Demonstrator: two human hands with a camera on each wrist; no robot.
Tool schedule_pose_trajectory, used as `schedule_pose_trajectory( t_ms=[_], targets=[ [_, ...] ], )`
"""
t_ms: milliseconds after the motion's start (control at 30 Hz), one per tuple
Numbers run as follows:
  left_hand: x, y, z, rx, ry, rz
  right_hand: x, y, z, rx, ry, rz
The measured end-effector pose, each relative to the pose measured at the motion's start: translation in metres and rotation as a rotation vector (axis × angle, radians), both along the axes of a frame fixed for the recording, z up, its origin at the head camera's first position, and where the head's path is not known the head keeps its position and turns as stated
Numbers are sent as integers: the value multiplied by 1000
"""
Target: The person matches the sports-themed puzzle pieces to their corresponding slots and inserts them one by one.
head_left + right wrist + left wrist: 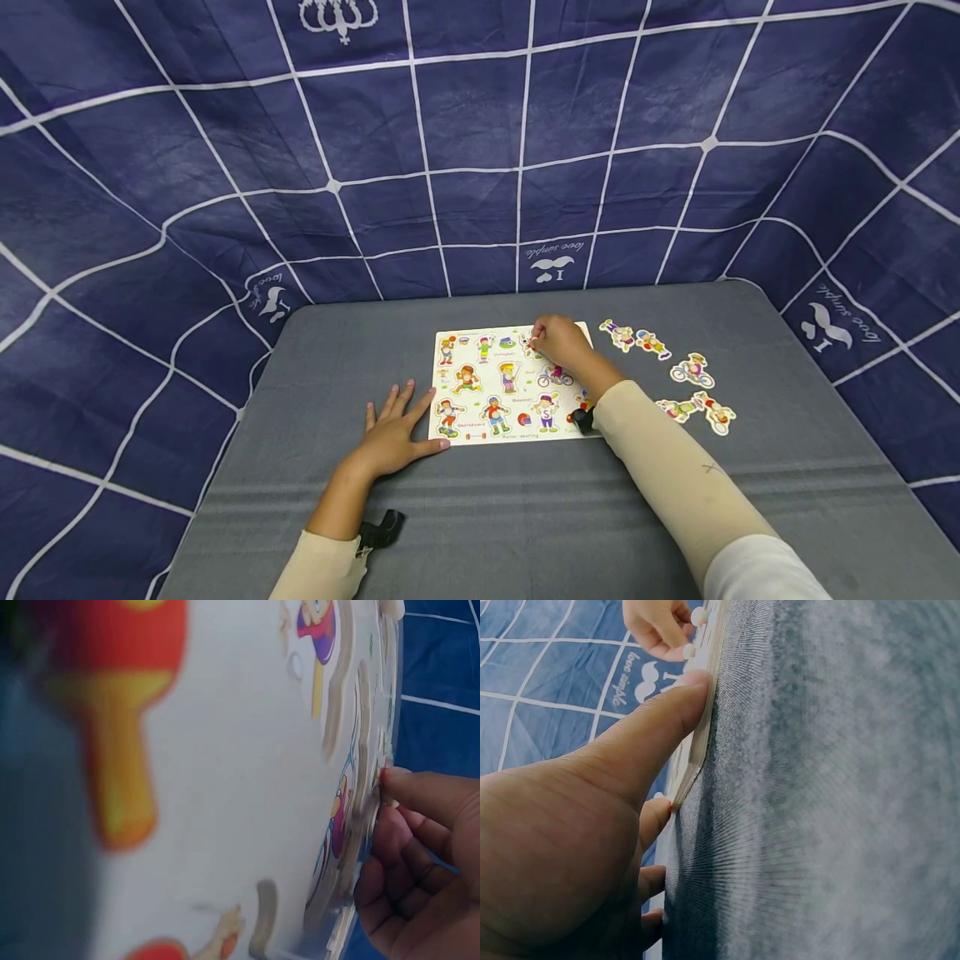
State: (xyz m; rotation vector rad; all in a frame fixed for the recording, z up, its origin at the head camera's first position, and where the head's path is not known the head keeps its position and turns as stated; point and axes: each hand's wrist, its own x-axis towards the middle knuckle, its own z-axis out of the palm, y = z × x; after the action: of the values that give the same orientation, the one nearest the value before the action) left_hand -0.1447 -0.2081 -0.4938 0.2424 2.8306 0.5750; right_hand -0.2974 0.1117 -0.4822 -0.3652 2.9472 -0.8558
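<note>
A wooden picture puzzle board (480,429) with cartoon sports figures lies on the grey table. My left hand (392,440) lies spread at its left side, with the thumb over the board's lower left edge. In the left wrist view the thumb (656,724) presses on this edge, and the other fingertips are beside it. At the board's upper right my right hand (561,340) pinches a small puzzle piece (529,347), mostly hidden by the fingers. The right wrist view shows the thumb and curled fingers of the right hand (420,855) low against the board's surface.
Several loose figure pieces lie right of the board: a pair (618,335) near the back, a cyclist (692,370) further right, and a group (716,413) near the right forearm. Blue curtains with white lines (480,208) stand behind and at both sides of the table (480,517).
</note>
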Motion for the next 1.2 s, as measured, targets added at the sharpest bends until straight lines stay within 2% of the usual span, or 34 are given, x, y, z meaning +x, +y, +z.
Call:
schedule_pose_trajectory(
  t_ms=[633,800,1200],
  targets=[
    [-1,-1,-3,-11,-9,2,-1,2,-4,-67,-96,-23],
    [-1,-1,-4,-8,-14,7,3,3,-2,-134,-108,-44],
    [0,-1,-3,-5,-19,5,16,11,-1,-370,-12,-103]
  ],
)
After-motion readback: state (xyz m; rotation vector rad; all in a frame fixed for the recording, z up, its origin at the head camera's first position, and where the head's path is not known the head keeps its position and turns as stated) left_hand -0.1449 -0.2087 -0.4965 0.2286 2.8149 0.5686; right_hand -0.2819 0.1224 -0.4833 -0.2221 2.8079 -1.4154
